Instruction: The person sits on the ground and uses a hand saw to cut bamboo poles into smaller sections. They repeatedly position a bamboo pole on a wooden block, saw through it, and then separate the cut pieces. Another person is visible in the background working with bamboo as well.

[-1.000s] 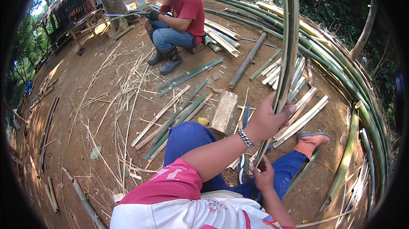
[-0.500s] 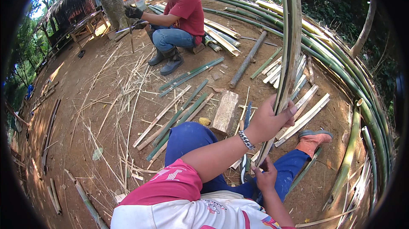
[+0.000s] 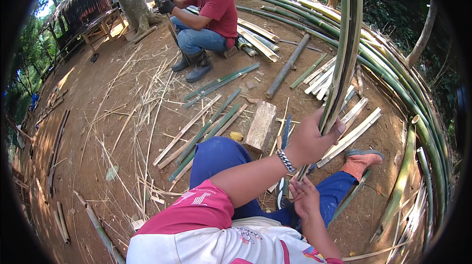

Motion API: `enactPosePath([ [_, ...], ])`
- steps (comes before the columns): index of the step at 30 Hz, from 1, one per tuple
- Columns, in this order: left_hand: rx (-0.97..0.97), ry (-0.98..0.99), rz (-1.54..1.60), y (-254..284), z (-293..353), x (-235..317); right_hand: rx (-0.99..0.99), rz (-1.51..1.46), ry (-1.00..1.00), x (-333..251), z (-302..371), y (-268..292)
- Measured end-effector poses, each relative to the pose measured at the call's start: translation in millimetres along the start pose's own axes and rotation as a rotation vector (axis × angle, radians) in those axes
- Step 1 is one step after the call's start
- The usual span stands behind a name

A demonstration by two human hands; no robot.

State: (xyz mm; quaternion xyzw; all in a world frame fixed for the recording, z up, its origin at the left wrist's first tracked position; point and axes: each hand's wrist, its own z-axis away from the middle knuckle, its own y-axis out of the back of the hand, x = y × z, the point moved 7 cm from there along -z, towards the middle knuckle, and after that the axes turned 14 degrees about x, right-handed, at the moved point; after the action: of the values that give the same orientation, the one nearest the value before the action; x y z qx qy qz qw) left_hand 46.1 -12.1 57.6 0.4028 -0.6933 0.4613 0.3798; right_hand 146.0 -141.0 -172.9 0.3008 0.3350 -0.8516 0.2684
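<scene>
Several long split bamboo strips (image 3: 344, 43) stand together, nearly upright and leaning a little right, their top ends beyond the upper edge of the view. My left hand (image 3: 314, 137), with a chain bracelet at the wrist, is closed round them at the lower middle. Below it, my right hand (image 3: 306, 197) touches the lower end of the strips with fingers and thumb; part of its grip is hidden. Beyond my left wrist a dark saw-like blade (image 3: 286, 129) lies next to a rectangular wooden block (image 3: 260, 126).
Green and pale bamboo slats (image 3: 211, 131) lie ahead left. Split pieces (image 3: 351, 136) lie to the right, and long green poles (image 3: 393, 75) curve round the far right. A gloved co-worker (image 3: 211, 13) squats at the back with a long thin piece. Thin shavings (image 3: 147, 97) litter the ground.
The strips have turned and shifted right at the top, showing more green skin. My right hand's fingers have opened somewhat at the lower end. The co-worker's gloved hands have come together.
</scene>
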Motion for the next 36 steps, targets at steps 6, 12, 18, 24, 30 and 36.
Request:
enactPosePath([
  [6,0.004,-0.095,-0.090,-5,7,-7,0.009,-0.051,-0.029,-14,0,2],
  [12,0.007,-0.143,-0.097,-9,8,-7,-0.051,-0.003,0.001,-15,-3,1],
  [18,0.013,-0.154,-0.147,-7,10,-4,-0.027,-0.024,-0.023,-5,-1,0],
  [24,0.005,-0.154,-0.156,-8,12,-3,0.013,-0.040,0.006,-3,3,4],
  [30,-0.003,0.008,-0.123,-12,12,-17,-0.008,-0.061,-0.022,-1,2,9],
  [36,-0.004,0.036,-0.086,-15,7,-34,-0.038,-0.118,-0.076,0,-1,10],
])
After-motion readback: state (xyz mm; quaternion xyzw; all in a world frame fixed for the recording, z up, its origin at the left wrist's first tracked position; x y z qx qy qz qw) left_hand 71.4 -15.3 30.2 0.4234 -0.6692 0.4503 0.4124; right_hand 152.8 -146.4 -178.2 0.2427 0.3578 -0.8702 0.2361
